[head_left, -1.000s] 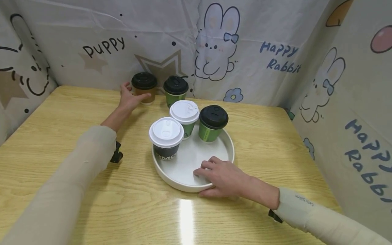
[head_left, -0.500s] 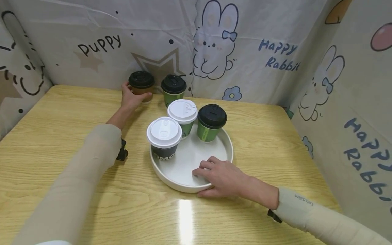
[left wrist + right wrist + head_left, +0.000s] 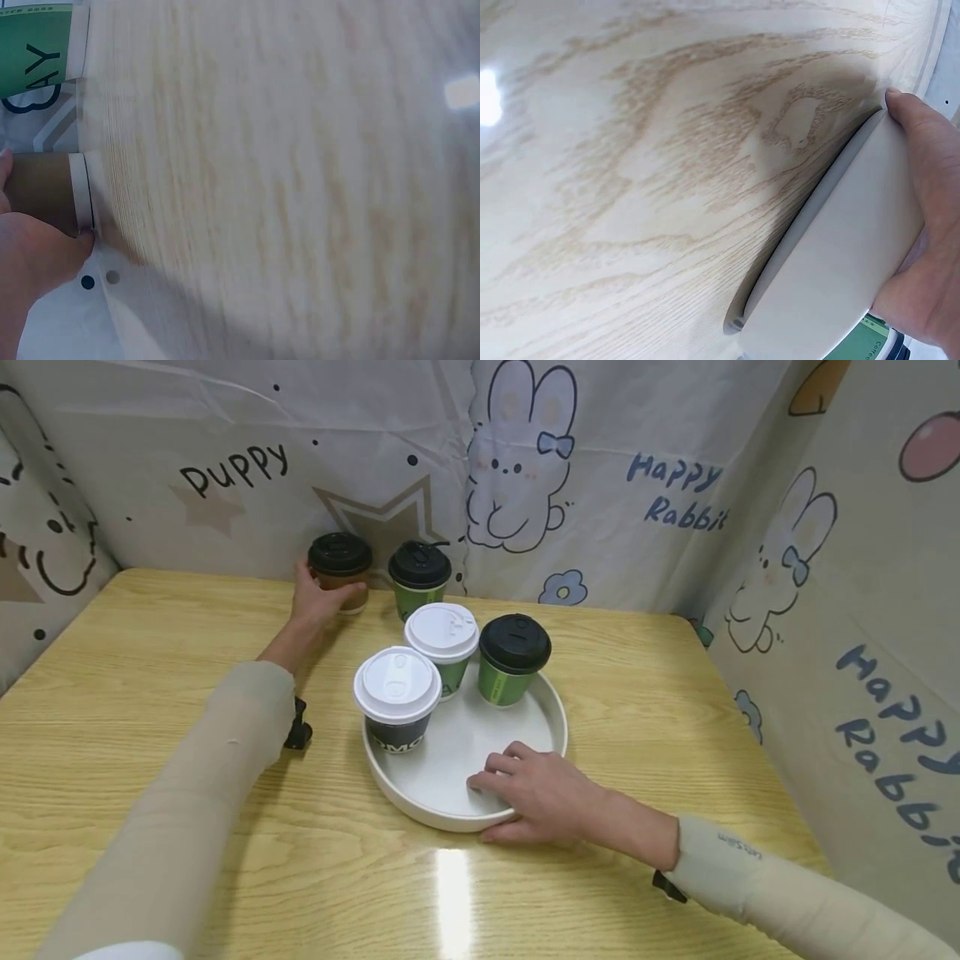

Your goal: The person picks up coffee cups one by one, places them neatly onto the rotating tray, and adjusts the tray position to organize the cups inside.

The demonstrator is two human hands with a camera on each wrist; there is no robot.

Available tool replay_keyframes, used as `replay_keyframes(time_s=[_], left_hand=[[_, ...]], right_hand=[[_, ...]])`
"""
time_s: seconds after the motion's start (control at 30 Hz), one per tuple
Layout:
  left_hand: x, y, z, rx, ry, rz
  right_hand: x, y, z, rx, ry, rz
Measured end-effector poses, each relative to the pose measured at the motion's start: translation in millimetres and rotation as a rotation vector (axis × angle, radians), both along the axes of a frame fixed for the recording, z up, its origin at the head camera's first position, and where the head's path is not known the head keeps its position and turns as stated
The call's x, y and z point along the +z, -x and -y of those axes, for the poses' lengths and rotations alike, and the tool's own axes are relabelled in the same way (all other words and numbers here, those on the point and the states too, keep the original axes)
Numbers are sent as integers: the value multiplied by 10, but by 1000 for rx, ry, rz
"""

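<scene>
At the back left of the table, my left hand (image 3: 318, 608) holds a brown paper cup (image 3: 352, 597) with a black lid, thumb and fingers around its sides. In the left wrist view the brown cup (image 3: 45, 187) stands with its white base on the wood. My right hand (image 3: 543, 793) grips the near rim of a round white tray (image 3: 457, 814), fingers inside and thumb outside. On the tray stand a dark cup (image 3: 397, 697) with a white lid, a green cup (image 3: 450, 643) with a white lid, and a green cup (image 3: 510, 664) with a black lid.
Another green cup (image 3: 420, 581) with a black lid stands at the back edge, right of the brown cup and behind the tray. A printed cloth (image 3: 600, 435) hangs along the back and sides of the wooden table (image 3: 637, 693).
My left hand has closed its fingers around the brown cup, which stays in place. My right hand keeps its grip on the tray. The head view has shifted slightly.
</scene>
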State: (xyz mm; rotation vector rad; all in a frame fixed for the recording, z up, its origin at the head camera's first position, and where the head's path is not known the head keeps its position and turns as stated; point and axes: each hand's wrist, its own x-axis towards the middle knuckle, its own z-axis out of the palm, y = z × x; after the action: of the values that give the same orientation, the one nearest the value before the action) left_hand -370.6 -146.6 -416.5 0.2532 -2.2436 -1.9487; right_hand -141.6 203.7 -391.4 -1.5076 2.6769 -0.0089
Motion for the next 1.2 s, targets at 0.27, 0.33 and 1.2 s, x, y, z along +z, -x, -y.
replay_keyframes(time_s=[0.27, 0.33, 1.2], left_hand=[[114, -89, 85, -28, 64, -8], [144, -146, 117, -39, 86, -7], [438, -1367, 440, -229, 208, 6]], right_hand=[[-13, -2, -6, -5, 9, -9], [-8, -3, -5, -7, 14, -11], [-18, -4, 8, 10, 39, -6]])
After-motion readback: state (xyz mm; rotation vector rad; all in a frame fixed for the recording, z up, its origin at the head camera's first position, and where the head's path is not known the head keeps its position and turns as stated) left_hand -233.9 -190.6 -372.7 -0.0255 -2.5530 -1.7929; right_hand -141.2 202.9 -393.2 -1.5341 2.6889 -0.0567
